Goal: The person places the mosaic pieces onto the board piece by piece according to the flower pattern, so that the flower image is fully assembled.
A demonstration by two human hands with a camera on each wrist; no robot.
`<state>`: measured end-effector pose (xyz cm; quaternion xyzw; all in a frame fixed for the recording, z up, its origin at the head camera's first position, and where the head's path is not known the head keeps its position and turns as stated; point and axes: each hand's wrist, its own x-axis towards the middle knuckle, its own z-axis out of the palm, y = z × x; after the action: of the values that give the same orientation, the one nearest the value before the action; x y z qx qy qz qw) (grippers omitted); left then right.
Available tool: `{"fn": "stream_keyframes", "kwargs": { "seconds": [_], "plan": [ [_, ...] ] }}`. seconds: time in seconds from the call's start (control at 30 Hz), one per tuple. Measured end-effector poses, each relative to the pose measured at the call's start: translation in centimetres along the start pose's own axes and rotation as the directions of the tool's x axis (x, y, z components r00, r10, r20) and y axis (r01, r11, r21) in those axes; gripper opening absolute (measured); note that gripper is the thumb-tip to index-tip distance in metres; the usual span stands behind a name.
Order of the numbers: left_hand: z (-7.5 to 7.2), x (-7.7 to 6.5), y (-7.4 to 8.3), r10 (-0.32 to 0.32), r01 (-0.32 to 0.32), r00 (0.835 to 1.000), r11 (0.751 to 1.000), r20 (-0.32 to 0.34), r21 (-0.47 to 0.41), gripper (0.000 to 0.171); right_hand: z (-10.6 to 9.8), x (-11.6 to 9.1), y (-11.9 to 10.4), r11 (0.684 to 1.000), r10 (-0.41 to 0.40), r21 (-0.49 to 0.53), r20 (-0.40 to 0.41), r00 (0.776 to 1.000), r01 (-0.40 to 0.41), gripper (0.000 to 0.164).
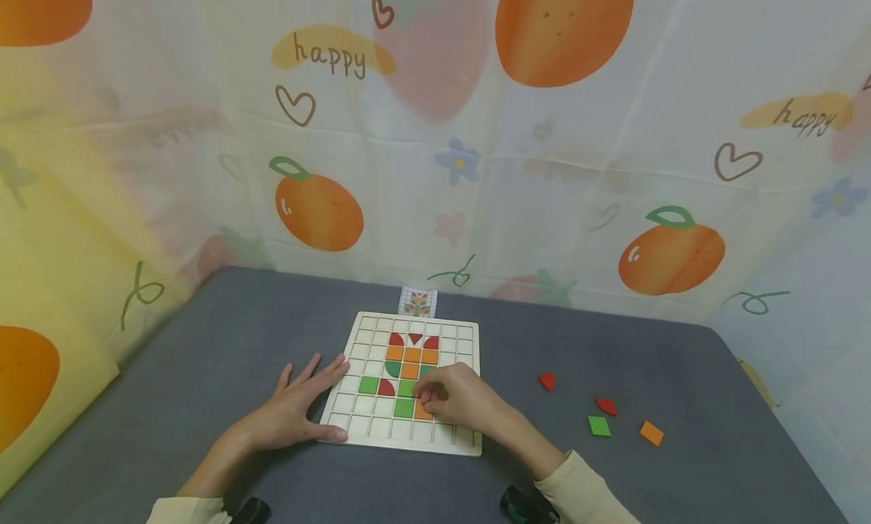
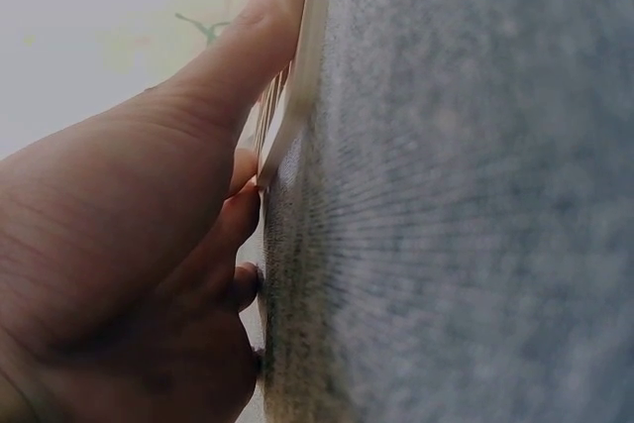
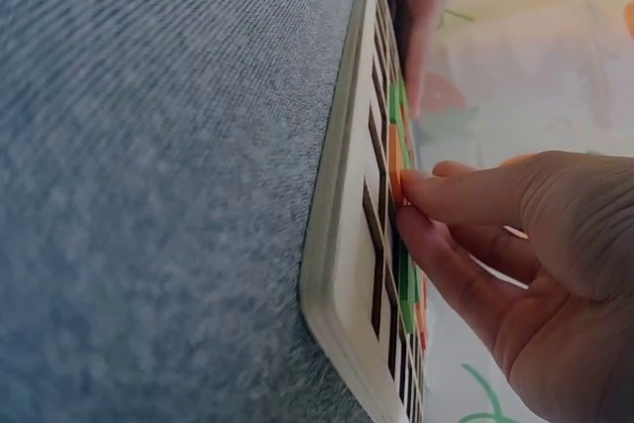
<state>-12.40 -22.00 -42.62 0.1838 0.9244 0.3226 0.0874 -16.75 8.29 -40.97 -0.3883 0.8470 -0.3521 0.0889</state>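
A white gridded board (image 1: pixel 367 431) lies on the table with red, orange and green tiles in its cells. My left hand (image 1: pixel 289 410) is spread at its left side, fingertips on the left edge and thumb on the near left corner. The thumb on the board's rim shows in the left wrist view. My right hand (image 1: pixel 466 395) reaches over the board from the right. Its thumb and index finger pinch at an orange square tile (image 3: pixel 394 160) low in the grid, beside a green square tile (image 1: pixel 404 408). The hand hides part of the cells to the right.
Right of the board lie two red quarter-round tiles (image 1: pixel 606 407), a green square (image 1: pixel 599 426) and an orange square (image 1: pixel 651 433). A small pattern card (image 1: pixel 418 302) is behind the board's far edge. A printed cloth (image 1: pixel 544 168) hangs behind the grey table (image 1: pixel 272 312).
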Motion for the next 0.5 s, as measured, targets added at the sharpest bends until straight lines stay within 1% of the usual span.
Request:
{"fn": "stream_keyframes", "kwargs": {
  "seconds": [0.23,0.5],
  "plan": [
    [0.0,0.0,0.1,-0.004,0.004,1.0,1.0,0.012,-0.017,0.108,-0.2,0.0,0.0,0.999,0.027,0.022,0.026,0.999,-0.027,0.017],
    [-0.1,0.1,0.1,-0.012,0.012,1.0,1.0,0.014,0.003,0.108,-1.3,-1.0,0.3,0.998,0.041,0.038,0.041,0.998,-0.042,0.024]
  ]
}}
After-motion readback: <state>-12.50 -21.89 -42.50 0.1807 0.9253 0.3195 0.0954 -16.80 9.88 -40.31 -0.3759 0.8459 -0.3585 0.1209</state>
